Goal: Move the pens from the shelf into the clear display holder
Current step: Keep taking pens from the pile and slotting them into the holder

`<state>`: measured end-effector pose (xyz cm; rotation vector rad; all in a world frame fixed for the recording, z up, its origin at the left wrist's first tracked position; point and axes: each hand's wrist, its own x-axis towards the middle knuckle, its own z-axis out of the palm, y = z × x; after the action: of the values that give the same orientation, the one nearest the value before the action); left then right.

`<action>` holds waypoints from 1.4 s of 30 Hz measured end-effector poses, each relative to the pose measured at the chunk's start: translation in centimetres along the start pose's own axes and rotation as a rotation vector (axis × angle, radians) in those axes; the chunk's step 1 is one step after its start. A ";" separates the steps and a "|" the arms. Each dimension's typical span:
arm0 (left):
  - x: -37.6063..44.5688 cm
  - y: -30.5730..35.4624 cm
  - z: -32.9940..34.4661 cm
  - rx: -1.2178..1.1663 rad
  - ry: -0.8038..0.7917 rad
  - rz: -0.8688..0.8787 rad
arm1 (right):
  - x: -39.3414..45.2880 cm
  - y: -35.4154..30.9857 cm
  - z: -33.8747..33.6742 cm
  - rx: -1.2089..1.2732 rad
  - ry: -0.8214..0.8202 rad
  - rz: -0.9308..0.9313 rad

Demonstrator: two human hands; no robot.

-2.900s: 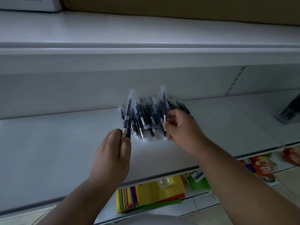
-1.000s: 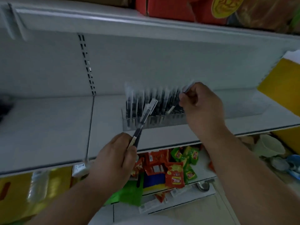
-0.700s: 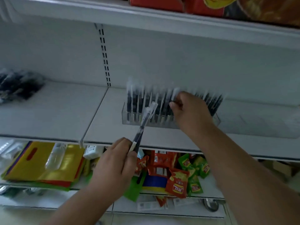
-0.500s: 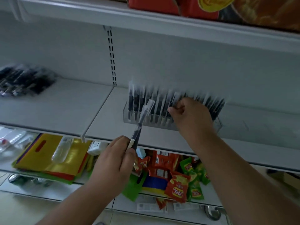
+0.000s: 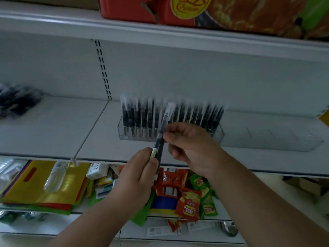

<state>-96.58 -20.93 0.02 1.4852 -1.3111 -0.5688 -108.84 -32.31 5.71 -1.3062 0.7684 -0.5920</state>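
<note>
Pens: two slim dark pens with clear caps and pale label bands [image 5: 161,132], held together, tilted, caps up and to the right, in front of the holder's middle
Left hand [image 5: 137,177]: curled round the lower ends of the two pens, thumb and forefinger pinching at the pale label band
Right hand [image 5: 190,143]: fingertips pinching the same pair higher up the barrels, just above the left hand; remaining fingers curled toward the palm
Hands together: close, both clamped on the pair, above the front edge of the shelf
Clear display holder: long transparent plastic tray [image 5: 219,135] standing on the white metal shelf [image 5: 53,132], near its back wall
Pens in holder: row of dark pens with clear caps [image 5: 140,116], upright to slightly leaning, filling the left and middle part; blurred, so no count possible
Holder's right part: clear section [image 5: 277,139] reaching to the right with no pens visible in it
Loose pile: blurred heap of dark pens [image 5: 16,102] lying on the same shelf at the far left, well apart from the holder
Above: red printed cardboard box [image 5: 213,11] on the upper shelf
Below: red and green snack packets [image 5: 188,196] and yellow glossy bags [image 5: 41,186] on the lower shelf
</note>
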 end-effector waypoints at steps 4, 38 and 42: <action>0.1 -0.2 0.0 -0.049 0.028 -0.024 | -0.3 -0.5 -0.7 0.042 0.133 -0.080; 1.7 -0.8 1.0 0.221 -0.063 0.088 | -0.5 -1.3 0.0 -0.300 0.337 -0.206; 3.7 -1.4 0.7 0.514 0.013 0.186 | -0.6 -2.7 -2.9 -0.461 0.576 -0.448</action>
<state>-95.48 -24.77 -0.52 1.7421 -1.6434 -0.0989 -111.34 -34.11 8.18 -1.7800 1.1350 -1.2372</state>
